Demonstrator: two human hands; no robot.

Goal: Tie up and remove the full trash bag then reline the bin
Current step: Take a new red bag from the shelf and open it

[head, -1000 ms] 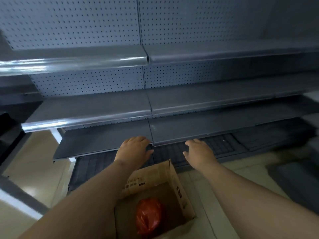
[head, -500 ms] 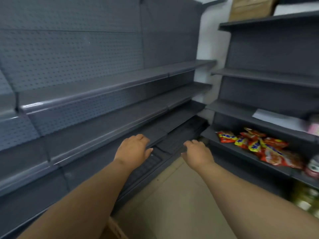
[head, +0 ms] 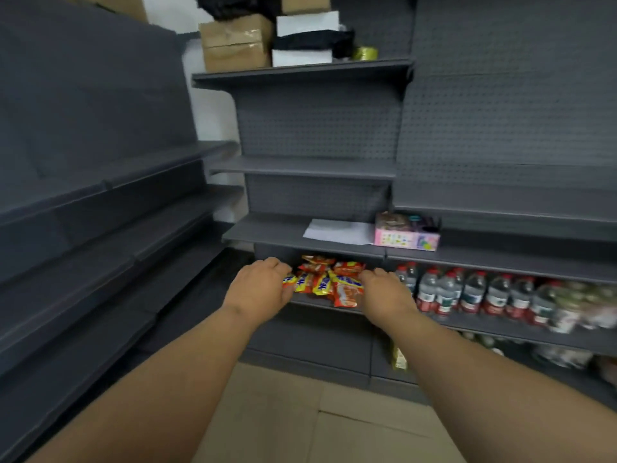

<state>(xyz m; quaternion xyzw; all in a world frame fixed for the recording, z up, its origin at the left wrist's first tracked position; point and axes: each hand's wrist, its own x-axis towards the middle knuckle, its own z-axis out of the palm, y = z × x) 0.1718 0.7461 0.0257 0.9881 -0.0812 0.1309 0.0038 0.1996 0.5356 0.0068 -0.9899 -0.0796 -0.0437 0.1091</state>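
No bin and no trash bag are in view now. My left hand [head: 260, 285] and my right hand [head: 387, 292] are stretched out in front of me, palms down, fingers loosely curled, and neither holds anything. Both hover in front of a dark grey shelf unit, on either side of a pile of red and yellow snack packets [head: 325, 282].
Grey metal shelving [head: 100, 202] runs along the left and ahead. Water bottles [head: 467, 292] line the shelf at the right. A pink box [head: 405, 232] and a white sheet [head: 337, 230] lie one shelf up. Cardboard boxes [head: 233, 41] sit on top. Beige floor tiles [head: 300, 412] lie below.
My view has swung right and up. The cardboard box with the red bag at my feet has gone out of view. Both hands stay outstretched and empty.
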